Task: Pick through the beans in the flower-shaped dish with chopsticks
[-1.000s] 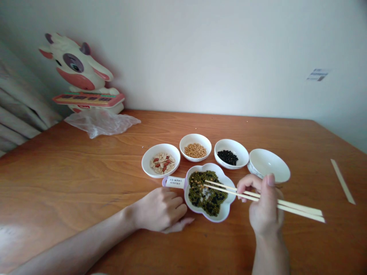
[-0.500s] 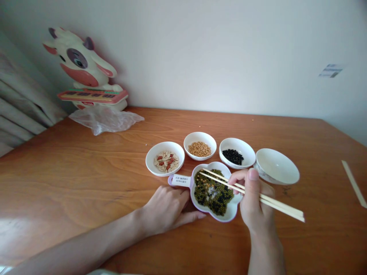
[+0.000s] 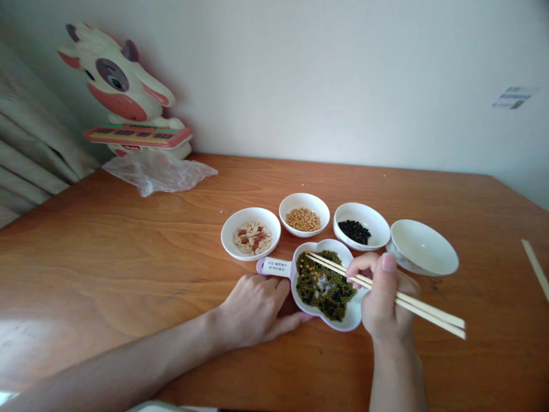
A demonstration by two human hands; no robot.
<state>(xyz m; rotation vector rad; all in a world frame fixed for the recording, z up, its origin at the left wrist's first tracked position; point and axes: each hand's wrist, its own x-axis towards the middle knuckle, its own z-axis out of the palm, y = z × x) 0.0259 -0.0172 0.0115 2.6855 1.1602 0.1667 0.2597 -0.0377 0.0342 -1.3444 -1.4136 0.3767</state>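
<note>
My right hand (image 3: 388, 294) is closed around a pair of pale wooden chopsticks (image 3: 429, 312). Their tips are close together over the upper left of a white, purple-rimmed, flower-shaped dish (image 3: 349, 317). Green beans (image 3: 313, 286) fill much of it, mixed with black beans and a few yellow soybeans; whether the tips pinch a bean is too small to tell. Against the dish's left side lies my left hand (image 3: 255, 309), gripping it below the labelled handle (image 3: 277, 267), thumb along the near rim and other fingertips hidden.
Behind the dish stand white bowls: one with peanuts and pale flat seeds (image 3: 253, 237), one with soybeans (image 3: 303, 220), one with black beans (image 3: 354, 232), and an empty bowl (image 3: 422, 246). A plastic bag (image 3: 160, 174) and cow toy keyboard (image 3: 137, 134) stand back left. A pale strip (image 3: 536, 266) lies right.
The chopstick tips have drawn closer together, still over the upper left of the dish. My left hand keeps its place against the dish. The whole view has shifted slightly.
</note>
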